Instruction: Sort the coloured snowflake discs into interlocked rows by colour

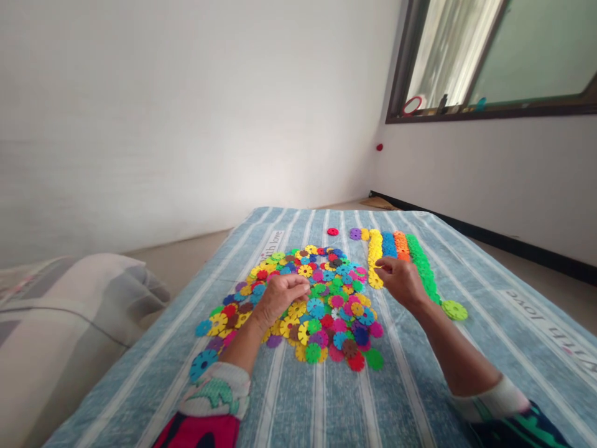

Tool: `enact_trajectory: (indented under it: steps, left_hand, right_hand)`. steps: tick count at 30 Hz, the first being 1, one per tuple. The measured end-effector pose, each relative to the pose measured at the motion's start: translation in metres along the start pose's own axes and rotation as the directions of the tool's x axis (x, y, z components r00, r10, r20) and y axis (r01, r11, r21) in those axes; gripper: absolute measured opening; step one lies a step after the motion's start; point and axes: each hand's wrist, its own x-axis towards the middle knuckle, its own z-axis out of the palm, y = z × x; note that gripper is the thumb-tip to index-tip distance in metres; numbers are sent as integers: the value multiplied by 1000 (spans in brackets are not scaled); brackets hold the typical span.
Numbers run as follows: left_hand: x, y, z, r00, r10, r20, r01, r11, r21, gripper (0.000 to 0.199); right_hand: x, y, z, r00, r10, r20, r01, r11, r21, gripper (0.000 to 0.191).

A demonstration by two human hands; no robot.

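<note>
My left hand (285, 295) hovers over a broad pile of flower-shaped plastic discs (316, 308) in many colours. Its thumb and fingers are pressed together; whatever they may hold is hidden. My right hand (402, 280) is at the row of overlapping yellow discs (375, 246), fingertips pinched at the row's right side. I cannot make out whether a disc is between them. Beside the yellow row run a blue row (388, 244), an orange row (401, 245) and a long green row (422, 264), partly behind my right hand and wrist.
A red disc (333, 232) lies alone behind the pile. Purple discs (355, 234) are left of the yellow row's far end. A light green disc (454, 310) lies near the green row's close end. Striped cloth (298, 404) covers the table; bedding (69, 336) is at left.
</note>
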Motion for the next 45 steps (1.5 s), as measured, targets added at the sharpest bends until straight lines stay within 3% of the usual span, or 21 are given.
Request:
enact_trajectory:
  steps: [4,7,12,16,21,28,34,41,45]
  left_hand:
    - [2,-7,0,1000,28,10,-29,997,71,21]
    - [2,-7,0,997,69,37,-74,986,149,21]
    - [1,-7,0,988,132,74,-147,954,260,20]
    - [2,-9,1,971,203,125,-235,902,362,16]
    - [4,-9,1,932,263,248,-352,814,461,6]
    - [6,-10,3,930,250,269,-355,801,482,11]
    - [3,-6,2,943,220,249,-313,840,443,10]
    - [-2,-2,-8,980,99,175,-133,970,201,21]
    - [-3,1,-5,983,82,163,-108,981,161,23]
  right_hand:
    - [-29,-46,14,963,-226,149,211,971,113,12]
    - [-44,-68,22,889,-391,238,357,918,171,11]
    - [-54,-74,33,843,-458,282,441,889,123,4]
    - [-58,-72,40,824,-481,298,487,871,60,11]
    - [-60,-73,43,825,-480,300,500,866,12,13]
    - [-61,-73,43,830,-478,288,500,866,-3,15]
    - [-61,-72,46,838,-483,256,495,869,19,13]
    - [-61,-70,47,848,-489,205,488,871,55,13]
    - [-61,-67,49,891,-438,123,419,895,152,8]
